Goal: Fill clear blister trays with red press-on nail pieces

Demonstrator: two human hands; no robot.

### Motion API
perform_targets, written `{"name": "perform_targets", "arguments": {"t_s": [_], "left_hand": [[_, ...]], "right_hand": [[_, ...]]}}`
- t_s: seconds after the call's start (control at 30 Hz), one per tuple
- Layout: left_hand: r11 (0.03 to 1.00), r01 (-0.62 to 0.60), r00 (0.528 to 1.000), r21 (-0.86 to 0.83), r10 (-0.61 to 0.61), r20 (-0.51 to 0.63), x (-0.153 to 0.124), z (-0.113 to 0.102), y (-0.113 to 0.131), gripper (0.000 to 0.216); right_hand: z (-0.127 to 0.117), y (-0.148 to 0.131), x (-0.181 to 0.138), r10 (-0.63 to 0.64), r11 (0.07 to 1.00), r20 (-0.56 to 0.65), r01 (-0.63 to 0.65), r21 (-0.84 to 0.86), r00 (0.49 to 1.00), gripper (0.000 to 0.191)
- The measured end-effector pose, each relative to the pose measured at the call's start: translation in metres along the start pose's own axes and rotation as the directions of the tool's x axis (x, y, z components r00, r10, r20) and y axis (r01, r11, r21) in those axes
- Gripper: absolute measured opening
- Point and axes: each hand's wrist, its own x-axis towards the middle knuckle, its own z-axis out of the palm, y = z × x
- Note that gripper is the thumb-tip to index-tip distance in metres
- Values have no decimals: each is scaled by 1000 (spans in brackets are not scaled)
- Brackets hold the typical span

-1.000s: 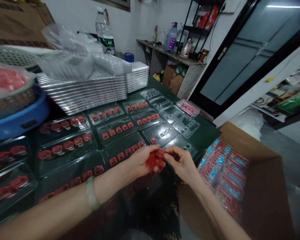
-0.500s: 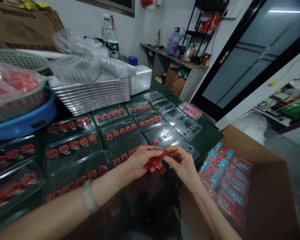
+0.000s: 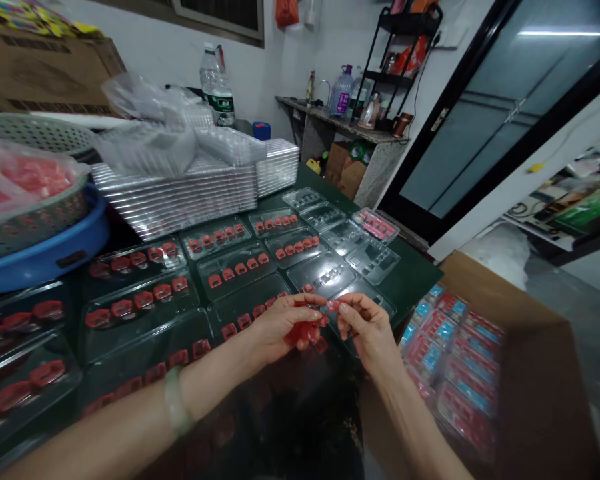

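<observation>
My left hand [image 3: 293, 323] is closed around a small bunch of translucent red plastic pieces [image 3: 303, 332], held over the front of the dark green table. Between the thumb and fingers of my right hand [image 3: 365, 320] is a single red plastic piece [image 3: 334, 305], just beside the left fingertips. Clear plastic trays [image 3: 235, 268] lie in rows under and beyond my hands. Many have red pieces set in a line in their slots. One tray [image 3: 323, 272] right behind my hands shows a single red piece [image 3: 308, 289] at its left end; the trays farther right show bare slots.
Stacked clear trays [image 3: 180, 200] stand at the back, beside a water bottle [image 3: 217, 87]. At left, a basket [image 3: 40, 217] with bagged red pieces sits in a blue basin [image 3: 45, 257]. A cardboard box [image 3: 530, 360] of packed blister packs [image 3: 467, 367] stands at right, below table height.
My right hand has drawn slightly away from the left, now pinching one red piece apart from the bunch. The whole view has shifted a little.
</observation>
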Motion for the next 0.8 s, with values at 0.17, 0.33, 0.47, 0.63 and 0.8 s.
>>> {"name": "perform_targets", "arguments": {"t_s": [0.17,0.33,0.47,0.63,0.8], "left_hand": [[1000,-8,998,-1,8,-61,-2,7,3,27],[992,-67,981,111,86,-176,-4,10,2,23],[966,-139,962,220,184,-203,-5,13,5,15],[931,-109,956,348,194,-220,-10,15,10,12],[908,-67,973,414,152,-174,-13,9,8,11]], "right_hand": [[3,-4,0,53,998,52,-54,24,997,18],[3,0,-5,-26,981,70,39,-192,997,20],[1,-3,-6,8,965,122,24,-261,992,20],[4,-8,-8,-42,896,175,114,-430,984,10],[4,-4,-8,96,932,272,9,-361,957,11]]}}
